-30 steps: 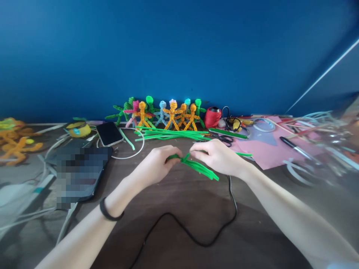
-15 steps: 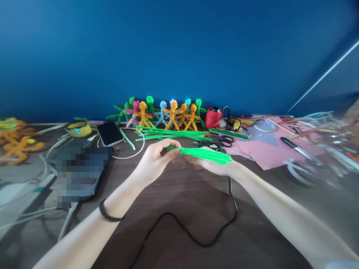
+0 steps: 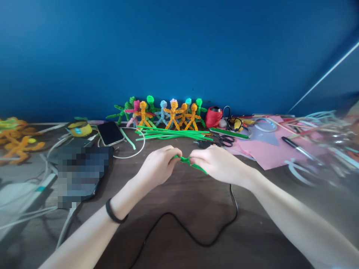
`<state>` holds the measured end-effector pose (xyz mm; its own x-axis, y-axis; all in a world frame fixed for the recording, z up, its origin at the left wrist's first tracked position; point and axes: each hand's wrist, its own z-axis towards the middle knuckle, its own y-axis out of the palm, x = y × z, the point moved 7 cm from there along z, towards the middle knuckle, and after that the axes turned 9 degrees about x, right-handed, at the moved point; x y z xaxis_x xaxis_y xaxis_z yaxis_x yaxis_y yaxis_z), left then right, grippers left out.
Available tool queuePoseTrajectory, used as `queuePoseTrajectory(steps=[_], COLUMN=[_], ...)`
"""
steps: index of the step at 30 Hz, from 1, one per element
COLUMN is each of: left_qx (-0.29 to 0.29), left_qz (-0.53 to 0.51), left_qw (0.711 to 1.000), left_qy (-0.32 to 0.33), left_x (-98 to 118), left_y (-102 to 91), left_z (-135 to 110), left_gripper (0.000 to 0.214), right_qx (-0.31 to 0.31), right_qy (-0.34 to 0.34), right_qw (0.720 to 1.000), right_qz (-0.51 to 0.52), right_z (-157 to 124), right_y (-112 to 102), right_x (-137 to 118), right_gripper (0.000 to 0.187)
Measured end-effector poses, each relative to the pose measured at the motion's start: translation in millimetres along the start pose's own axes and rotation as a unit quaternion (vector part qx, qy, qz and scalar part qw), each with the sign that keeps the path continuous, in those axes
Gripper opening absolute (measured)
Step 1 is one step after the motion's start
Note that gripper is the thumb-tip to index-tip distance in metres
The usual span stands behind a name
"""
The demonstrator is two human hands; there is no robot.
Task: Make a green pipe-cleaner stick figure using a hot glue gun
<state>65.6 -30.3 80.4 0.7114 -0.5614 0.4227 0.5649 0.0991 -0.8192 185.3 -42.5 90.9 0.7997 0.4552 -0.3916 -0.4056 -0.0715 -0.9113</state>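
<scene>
Between my two hands is a bundle of bright green pipe cleaners point(image 3: 185, 160), held over the dark table. My left hand point(image 3: 159, 164) is closed around its left end, thumb and fingers pinched. My right hand point(image 3: 214, 162) grips it just to the right, and a green tail slants out below the fingers. Both palms hide most of the bundle. Behind the hands lies a pile of loose green pipe cleaners point(image 3: 171, 133). A row of small pipe-cleaner figures, among them an orange one point(image 3: 173, 112), stands against the blue wall.
At the left are a phone point(image 3: 110, 133), a dark pouch-like item point(image 3: 103, 168), cables and orange figures point(image 3: 19, 147). Scissors point(image 3: 226, 140), a red spool point(image 3: 213, 117), pink paper point(image 3: 269, 157) and a black marker point(image 3: 300, 149) lie to the right. A black cable point(image 3: 202, 244) curves across the front.
My right hand has turned over and come down onto the bundle, covering strands that stretched over its back before. My left hand has closed more and tilted downward.
</scene>
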Motion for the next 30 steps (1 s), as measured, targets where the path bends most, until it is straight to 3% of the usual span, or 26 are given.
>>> queuePoseTrajectory(steps=[6,13,17,20,23,27,30], left_qx=[-0.075,-0.007,0.026,0.056,0.086,0.111,0.137], left_qz=[-0.158,-0.304,-0.332,-0.328,-0.297,-0.157,-0.038], left_qw=[0.985,0.947,0.935,0.931,0.935,0.968,0.984], left_qy=[-0.012,-0.101,-0.125,-0.152,-0.171,-0.163,-0.104], left_x=[11.5,4.5,0.7,-4.1,-8.5,-12.0,-8.1], left_y=[-6.3,-19.1,-18.4,-16.7,-16.2,-18.1,-20.2], left_z=[1.0,3.3,4.4,4.0,2.7,0.7,-0.2], left_gripper=[0.015,0.024,0.024,0.024,0.024,0.019,0.017], right_qx=[0.024,-0.012,0.048,0.079,0.06,0.032,0.028], right_qy=[-0.024,-0.028,-0.029,-0.089,-0.103,-0.087,-0.091], right_qw=[0.994,0.99,0.996,0.992,0.993,0.989,0.985], right_qz=[0.108,0.137,0.076,0.034,-0.022,-0.114,-0.142], right_z=[3.0,6.3,8.4,7.4,6.0,3.0,0.6], right_y=[-14.3,-1.9,7.8,14.6,22.7,29.3,29.1], right_x=[8.9,17.4,23.4,8.6,-4.3,-9.9,-12.4], right_gripper=[0.026,0.026,0.028,0.03,0.029,0.028,0.028])
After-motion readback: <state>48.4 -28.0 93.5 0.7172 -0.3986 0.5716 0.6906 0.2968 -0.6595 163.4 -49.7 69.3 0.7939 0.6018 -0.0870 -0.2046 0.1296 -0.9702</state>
